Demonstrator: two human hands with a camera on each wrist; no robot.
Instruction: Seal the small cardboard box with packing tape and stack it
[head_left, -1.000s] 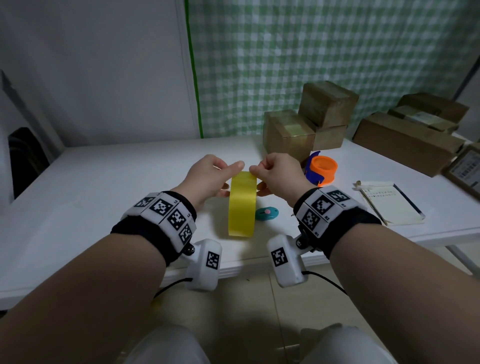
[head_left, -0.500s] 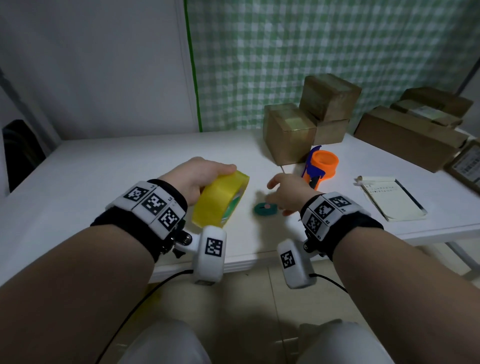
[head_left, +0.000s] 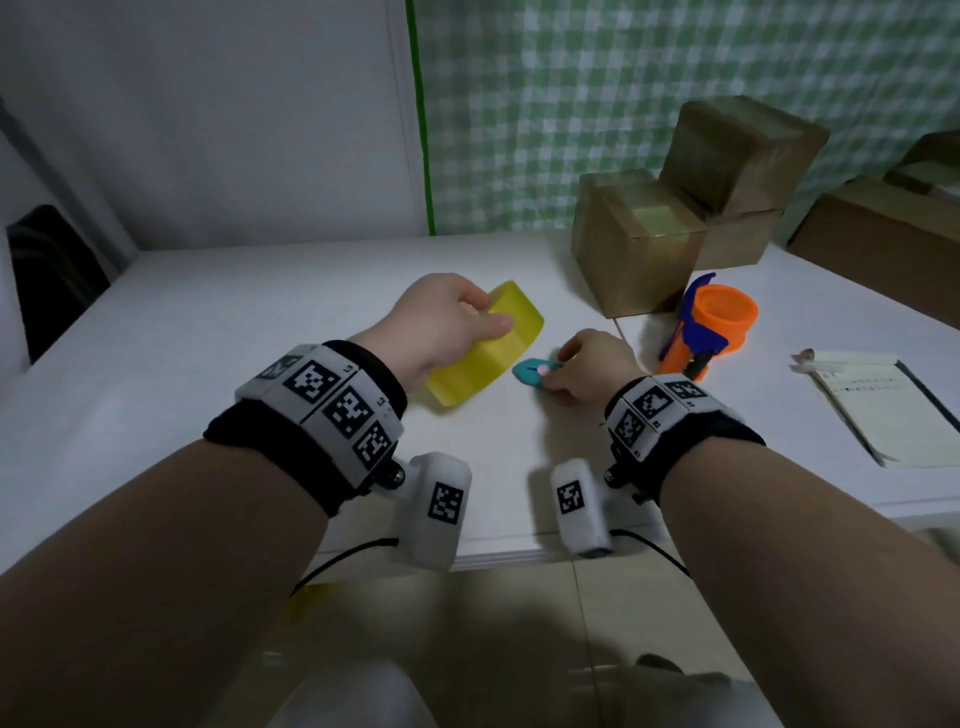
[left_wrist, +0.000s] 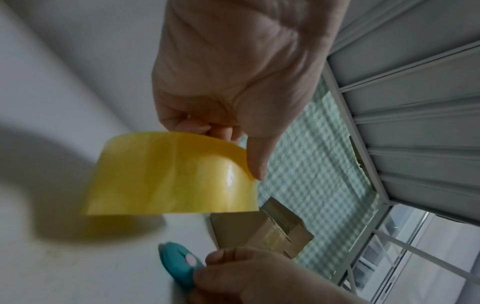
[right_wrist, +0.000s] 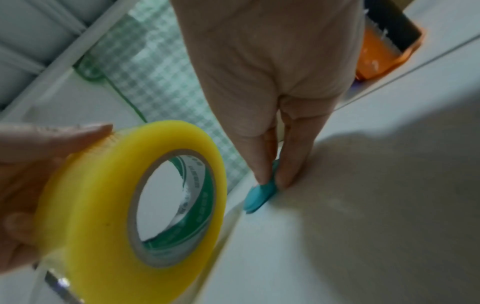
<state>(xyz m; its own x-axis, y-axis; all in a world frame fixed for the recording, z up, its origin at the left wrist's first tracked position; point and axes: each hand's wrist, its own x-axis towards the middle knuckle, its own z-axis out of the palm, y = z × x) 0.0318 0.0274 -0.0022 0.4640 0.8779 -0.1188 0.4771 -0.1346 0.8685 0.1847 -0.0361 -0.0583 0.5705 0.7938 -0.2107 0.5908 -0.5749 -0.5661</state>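
Note:
My left hand (head_left: 452, 322) grips a yellow roll of packing tape (head_left: 483, 364), tilted just above the white table (head_left: 208, 322); the thumb and fingers curl over its rim (left_wrist: 171, 174). Just to the right, my right hand (head_left: 582, 366) pinches a small teal cutter (head_left: 532, 371) lying on the table, thumb and forefinger on its two sides (right_wrist: 257, 197). A small cardboard box (head_left: 634, 244) with tape across its top stands behind the hands. Beside it, another small box (head_left: 737, 150) sits skewed on top of a third.
An orange and blue tape dispenser (head_left: 719, 325) stands right of my right hand, in front of the boxes. A notepad (head_left: 883, 410) lies near the right front edge. Larger flat cartons (head_left: 883, 234) line the back right. A green checked curtain hangs behind.
Both hands held the roll upright between them. My right hand let go and dropped to the teal cutter; my left hand tilted the roll and carried it left and down.

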